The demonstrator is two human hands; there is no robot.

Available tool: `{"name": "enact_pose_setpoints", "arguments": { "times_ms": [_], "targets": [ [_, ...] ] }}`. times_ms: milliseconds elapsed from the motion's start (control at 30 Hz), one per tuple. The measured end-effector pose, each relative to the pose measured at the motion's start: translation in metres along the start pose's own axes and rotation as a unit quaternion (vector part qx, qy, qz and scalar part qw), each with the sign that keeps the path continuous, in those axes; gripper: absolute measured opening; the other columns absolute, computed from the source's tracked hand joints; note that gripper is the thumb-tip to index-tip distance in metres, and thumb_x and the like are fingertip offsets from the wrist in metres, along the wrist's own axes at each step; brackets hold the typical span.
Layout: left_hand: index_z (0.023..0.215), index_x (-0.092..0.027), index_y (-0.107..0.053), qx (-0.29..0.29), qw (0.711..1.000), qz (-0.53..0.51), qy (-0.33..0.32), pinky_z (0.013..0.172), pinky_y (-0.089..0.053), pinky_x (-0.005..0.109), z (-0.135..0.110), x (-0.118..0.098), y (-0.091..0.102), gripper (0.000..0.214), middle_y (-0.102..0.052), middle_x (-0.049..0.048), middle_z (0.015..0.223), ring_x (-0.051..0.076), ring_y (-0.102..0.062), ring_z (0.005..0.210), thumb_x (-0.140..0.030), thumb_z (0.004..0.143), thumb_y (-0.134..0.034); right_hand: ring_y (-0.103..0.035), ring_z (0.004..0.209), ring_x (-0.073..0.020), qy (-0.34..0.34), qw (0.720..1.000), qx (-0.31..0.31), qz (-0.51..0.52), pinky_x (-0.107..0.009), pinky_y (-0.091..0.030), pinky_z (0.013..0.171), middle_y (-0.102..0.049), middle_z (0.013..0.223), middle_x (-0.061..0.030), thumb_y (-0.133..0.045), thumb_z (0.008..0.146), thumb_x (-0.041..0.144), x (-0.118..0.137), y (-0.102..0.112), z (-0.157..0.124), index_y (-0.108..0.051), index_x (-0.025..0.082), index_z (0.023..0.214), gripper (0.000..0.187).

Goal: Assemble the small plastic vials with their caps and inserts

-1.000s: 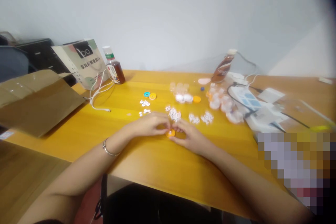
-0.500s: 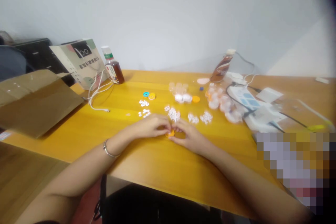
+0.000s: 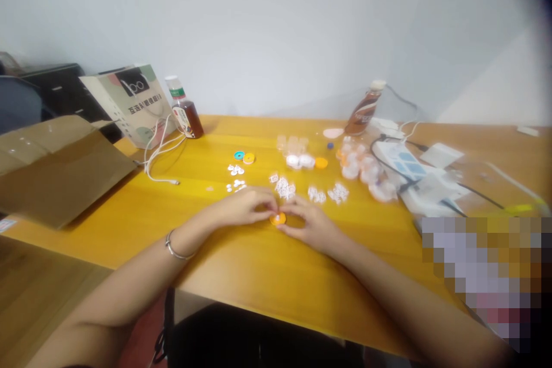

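Note:
Near the table's front a round orange cap lies flat between my hands, with a small white piece at its middle. My left hand reaches over it from the left, thumb and fingers pinched on that white piece. From the other side, my right hand grips the cap's rim between curved thumb and forefinger. Just beyond the fingers are a pile of small white perforated pieces and two similar piles. Small white discs lie further left, below a blue ring and a yellow ring.
Clear cups, white round caps and another orange cap stand further back. Clustered plastic containers adjoin a white power strip with cables at right. Two drink bottles, a paper bag and cardboard flank the table.
My left fingers have lifted slightly and drawn back, so more of the orange cap and its white middle shows. My right hand has barely moved.

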State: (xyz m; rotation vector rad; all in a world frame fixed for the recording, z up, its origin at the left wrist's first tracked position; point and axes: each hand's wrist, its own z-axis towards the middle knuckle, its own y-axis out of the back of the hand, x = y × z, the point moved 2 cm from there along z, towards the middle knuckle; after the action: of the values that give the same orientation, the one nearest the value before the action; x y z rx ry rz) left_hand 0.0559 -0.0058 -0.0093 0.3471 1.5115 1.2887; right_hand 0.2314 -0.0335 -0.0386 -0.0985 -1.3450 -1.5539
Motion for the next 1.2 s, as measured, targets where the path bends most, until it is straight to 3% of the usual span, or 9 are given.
{"name": "enact_pose_setpoints", "arguments": {
  "times_ms": [233, 367, 833, 1200],
  "targets": [
    [0.089, -0.015, -0.063, 0.011, 1.000, -0.004, -0.009, 0.075, -0.046, 0.026, -0.004, 0.001, -0.002, 0.014, -0.063, 0.0061, 0.090, 0.013, -0.058, 0.081, -0.021, 0.082, -0.053, -0.062, 0.082, -0.0165, 0.003, 1.000, -0.003, 0.007, -0.031, -0.050, 0.075, -0.065, 0.091, -0.0047, -0.059, 0.076, 0.023, 0.000, -0.002, -0.002, -0.067, 0.023, 0.091, 0.016],
    [0.091, -0.015, -0.065, -0.018, 0.999, 0.018, -0.027, 0.080, -0.047, 0.028, -0.007, 0.002, -0.008, 0.017, -0.063, 0.0082, 0.096, 0.014, -0.059, 0.087, -0.021, 0.084, -0.050, -0.063, 0.082, -0.0167, 0.018, 0.999, -0.027, 0.012, -0.031, -0.051, 0.074, -0.067, 0.090, -0.0054, -0.059, 0.077, 0.022, -0.003, -0.004, -0.004, -0.067, 0.021, 0.088, 0.014],
    [0.122, -0.023, -0.051, -0.027, 0.998, -0.011, -0.060, 0.091, -0.049, 0.031, -0.025, 0.009, -0.014, 0.037, -0.058, 0.0069, 0.118, 0.015, -0.058, 0.103, -0.018, 0.085, -0.050, -0.063, 0.083, -0.0178, 0.019, 0.999, -0.038, -0.011, -0.033, -0.050, 0.076, -0.069, 0.089, -0.0044, -0.057, 0.078, 0.021, -0.004, -0.003, -0.009, -0.062, 0.022, 0.091, 0.013],
    [0.118, -0.019, -0.055, -0.009, 0.998, 0.041, -0.053, 0.094, -0.048, 0.030, -0.025, 0.007, -0.013, 0.032, -0.058, 0.0068, 0.118, 0.015, -0.058, 0.104, -0.021, 0.087, -0.047, -0.062, 0.081, -0.0175, 0.073, 0.996, -0.034, -0.049, -0.033, -0.051, 0.075, -0.068, 0.090, -0.0069, -0.054, 0.082, 0.022, -0.004, -0.005, -0.009, -0.064, 0.020, 0.089, 0.013]
  ]
}}
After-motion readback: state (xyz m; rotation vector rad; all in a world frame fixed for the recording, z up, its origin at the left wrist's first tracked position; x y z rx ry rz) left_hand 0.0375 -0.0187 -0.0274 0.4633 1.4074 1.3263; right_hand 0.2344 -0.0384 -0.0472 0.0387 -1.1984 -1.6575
